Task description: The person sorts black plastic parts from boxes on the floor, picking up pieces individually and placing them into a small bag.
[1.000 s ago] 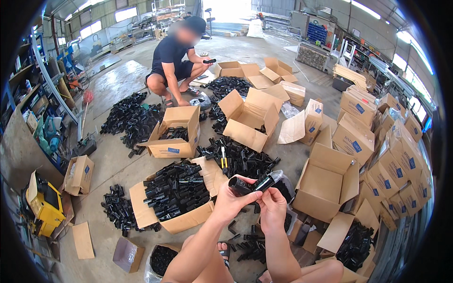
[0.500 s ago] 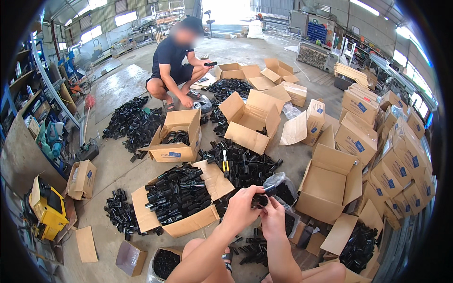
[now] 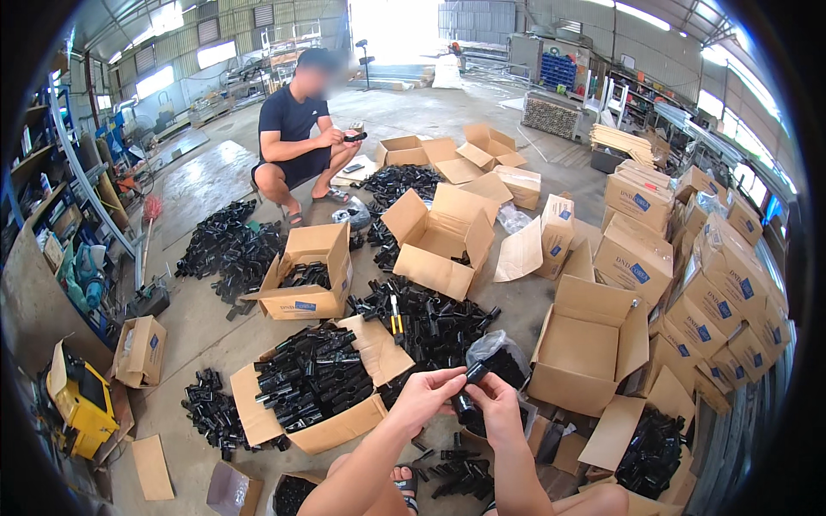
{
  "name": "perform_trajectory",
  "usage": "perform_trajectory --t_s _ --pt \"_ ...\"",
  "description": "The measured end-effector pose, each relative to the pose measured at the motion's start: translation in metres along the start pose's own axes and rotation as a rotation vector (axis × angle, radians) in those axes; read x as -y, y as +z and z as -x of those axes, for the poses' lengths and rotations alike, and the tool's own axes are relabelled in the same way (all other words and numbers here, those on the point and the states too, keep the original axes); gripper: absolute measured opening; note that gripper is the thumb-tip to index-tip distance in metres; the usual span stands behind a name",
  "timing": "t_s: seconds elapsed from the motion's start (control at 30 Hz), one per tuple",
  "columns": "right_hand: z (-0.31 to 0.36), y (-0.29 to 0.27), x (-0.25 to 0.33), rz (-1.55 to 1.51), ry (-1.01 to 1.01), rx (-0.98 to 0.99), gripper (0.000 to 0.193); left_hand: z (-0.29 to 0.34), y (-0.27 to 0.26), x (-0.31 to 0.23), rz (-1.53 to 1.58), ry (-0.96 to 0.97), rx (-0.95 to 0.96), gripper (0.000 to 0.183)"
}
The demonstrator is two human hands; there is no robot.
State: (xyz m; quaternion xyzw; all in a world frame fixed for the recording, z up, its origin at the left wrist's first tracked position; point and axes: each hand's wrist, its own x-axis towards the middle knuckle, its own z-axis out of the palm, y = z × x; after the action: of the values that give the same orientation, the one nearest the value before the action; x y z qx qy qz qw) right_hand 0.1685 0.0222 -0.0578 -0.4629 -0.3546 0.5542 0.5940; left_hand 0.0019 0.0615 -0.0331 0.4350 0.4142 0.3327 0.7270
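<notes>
Between my two hands is a black tubular pipe fitting (image 3: pixel 476 373), tilted, with its upper end showing above my fingers. My left hand (image 3: pixel 426 398) pinches it from the left with bent fingers. My right hand (image 3: pixel 496 406) wraps its right side, thumb and fingers closed on it. A clear plastic bag (image 3: pixel 489 344) of small black pieces stands just behind my hands. Left of them, an open carton (image 3: pixel 348 427) is heaped with similar black fittings. Beyond lies a loose pile of fittings (image 3: pixel 443 320), with a yellow-handled hand tool (image 3: pixel 397 320) on it.
Ahead, a co-worker (image 3: pixel 295 120) squats, holding a black fitting. Open cartons (image 3: pixel 434 273) stand around, one large carton (image 3: pixel 572 348) to my right. Stacked closed cartons (image 3: pixel 637 249) line the right side. A yellow machine (image 3: pixel 86 408) sits at left.
The fitting has been turned in my hands and now points more up and down; both hands have shifted slightly down. The co-worker has raised the lower hand from the floor to the fitting.
</notes>
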Motion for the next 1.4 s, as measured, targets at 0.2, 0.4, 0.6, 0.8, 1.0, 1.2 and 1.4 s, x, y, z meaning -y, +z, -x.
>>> perform_trajectory --t_s 0.2,0.4,0.6,0.8,1.0,1.2,1.4 --pt "-0.004 -0.006 0.009 0.038 -0.070 -0.013 0.021 0.001 0.013 0.003 0.120 0.046 -0.084 0.030" --pt "-0.005 -0.003 0.006 0.017 -0.046 0.008 0.015 0.006 0.009 0.002 0.156 0.023 -0.096 0.027" --pt "-0.055 -0.099 -0.122 0.594 0.012 -0.289 0.026 0.001 0.001 0.009 0.458 -0.042 -0.085 0.024" --pt "-0.003 -0.153 -0.208 1.487 0.587 -0.278 0.032 0.002 0.001 0.007 0.503 -0.049 -0.153 0.025" --pt "-0.011 -0.135 -0.202 1.449 0.643 -0.349 0.042 0.000 -0.001 0.014 0.487 -0.072 -0.194 0.030" --pt "-0.031 -0.162 -0.228 1.530 0.586 -0.332 0.021 0.001 0.009 0.006 0.497 -0.052 -0.219 0.032" --pt "-0.025 -0.151 -0.230 1.551 0.556 -0.330 0.019 0.001 0.007 0.010 0.519 -0.057 -0.211 0.028"
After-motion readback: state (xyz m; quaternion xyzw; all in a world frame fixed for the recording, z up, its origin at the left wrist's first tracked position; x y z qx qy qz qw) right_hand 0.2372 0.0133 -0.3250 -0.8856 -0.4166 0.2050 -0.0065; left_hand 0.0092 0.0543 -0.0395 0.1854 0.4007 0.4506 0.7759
